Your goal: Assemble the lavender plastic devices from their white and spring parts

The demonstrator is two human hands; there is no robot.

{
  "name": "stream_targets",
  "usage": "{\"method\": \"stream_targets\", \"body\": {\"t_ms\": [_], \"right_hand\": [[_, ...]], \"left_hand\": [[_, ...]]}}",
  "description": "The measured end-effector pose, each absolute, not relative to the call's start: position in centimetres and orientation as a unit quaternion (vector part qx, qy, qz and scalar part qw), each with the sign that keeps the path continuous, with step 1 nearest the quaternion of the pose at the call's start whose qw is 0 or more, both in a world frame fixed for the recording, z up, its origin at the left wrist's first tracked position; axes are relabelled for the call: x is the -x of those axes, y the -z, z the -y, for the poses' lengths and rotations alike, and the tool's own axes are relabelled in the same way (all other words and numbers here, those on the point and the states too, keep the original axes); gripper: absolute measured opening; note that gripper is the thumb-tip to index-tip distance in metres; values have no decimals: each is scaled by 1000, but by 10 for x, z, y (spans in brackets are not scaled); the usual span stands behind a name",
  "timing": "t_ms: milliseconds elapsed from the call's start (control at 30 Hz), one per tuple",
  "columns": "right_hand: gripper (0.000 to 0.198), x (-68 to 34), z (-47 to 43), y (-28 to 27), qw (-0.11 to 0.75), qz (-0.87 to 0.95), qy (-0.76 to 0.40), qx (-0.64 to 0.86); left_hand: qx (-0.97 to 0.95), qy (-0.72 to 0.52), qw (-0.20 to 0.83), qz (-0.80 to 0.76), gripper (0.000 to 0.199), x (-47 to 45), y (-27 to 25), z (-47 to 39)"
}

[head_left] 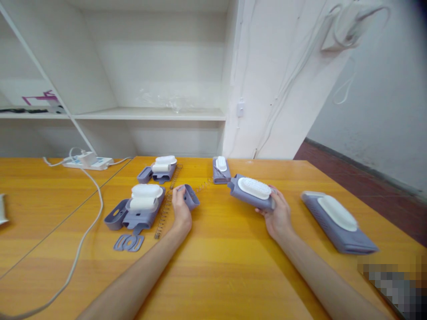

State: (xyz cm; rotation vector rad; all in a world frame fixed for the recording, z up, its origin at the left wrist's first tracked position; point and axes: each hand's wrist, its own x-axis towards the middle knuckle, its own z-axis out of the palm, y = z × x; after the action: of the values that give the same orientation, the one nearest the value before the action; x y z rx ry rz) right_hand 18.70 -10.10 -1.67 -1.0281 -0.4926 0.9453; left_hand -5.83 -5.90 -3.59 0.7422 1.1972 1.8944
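Lilac-grey held casing (248,199) bears a white oval pad (254,188)

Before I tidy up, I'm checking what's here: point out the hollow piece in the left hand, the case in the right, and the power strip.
Hollow piece (190,198), head view: exposed part of its side.
Case (254,188), head view: middle of its white oval.
Power strip (100,164), head view: right part of its top.
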Motion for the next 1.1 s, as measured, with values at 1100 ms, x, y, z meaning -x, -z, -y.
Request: {"method": "stream_targets", "body": {"t_ms": [1100], "right_hand": [[50, -168, 116, 15, 660, 376, -409, 506]], "left_hand": [[-484, -577, 527, -393, 40, 52, 15, 80]]}}
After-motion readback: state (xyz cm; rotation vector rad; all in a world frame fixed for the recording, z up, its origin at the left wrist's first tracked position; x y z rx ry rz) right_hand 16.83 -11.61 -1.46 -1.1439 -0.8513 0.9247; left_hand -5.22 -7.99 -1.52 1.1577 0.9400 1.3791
